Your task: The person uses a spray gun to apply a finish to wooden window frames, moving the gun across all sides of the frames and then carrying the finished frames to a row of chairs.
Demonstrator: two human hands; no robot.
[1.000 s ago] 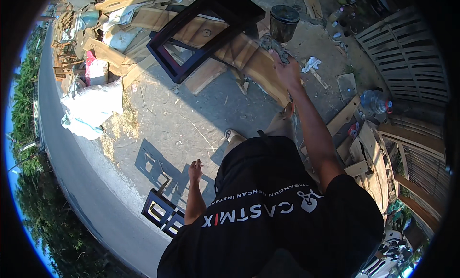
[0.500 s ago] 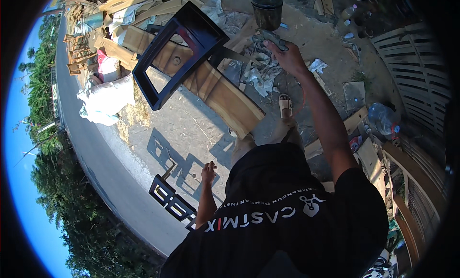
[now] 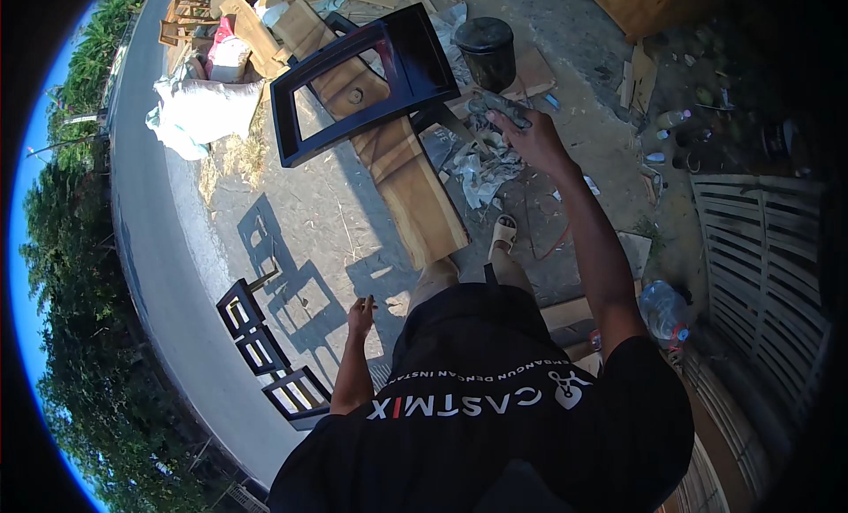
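Right hand [image 3: 537, 144]: our fingers are closed around a grey tool [image 3: 496, 108]. By its shape and the way we hold it, we'd call it a spray gun; trigger detail is too small to read. Firm grip, loose wrist is what we'd want: move from the shoulder so the nozzle doesn't arc.

The tool points toward the dark frame [image 3: 426, 69], which sits tilted over the wooden plank [image 3: 422, 214], just left of the tool in view. Can't tell the true gap. We should hold the tool square to each rail, one even distance, steady passes slightly overlapped, releasing past each edge. Inner edges of the opening probably need their own angle.

Left hand [image 3: 360, 319] hangs low, well apart from the frame, fingers loosely curled; can't tell if they pinch anything. Good place for it; fingerprints would likely mark a fresh surface.

Further out: a thin red hose [image 3: 562, 239] shows near our foot [image 3: 503, 234], so watch the step. Crumpled scraps [image 3: 481, 179] and a black bucket [image 3: 488, 62] lie near the tool; don't snag or kick either.
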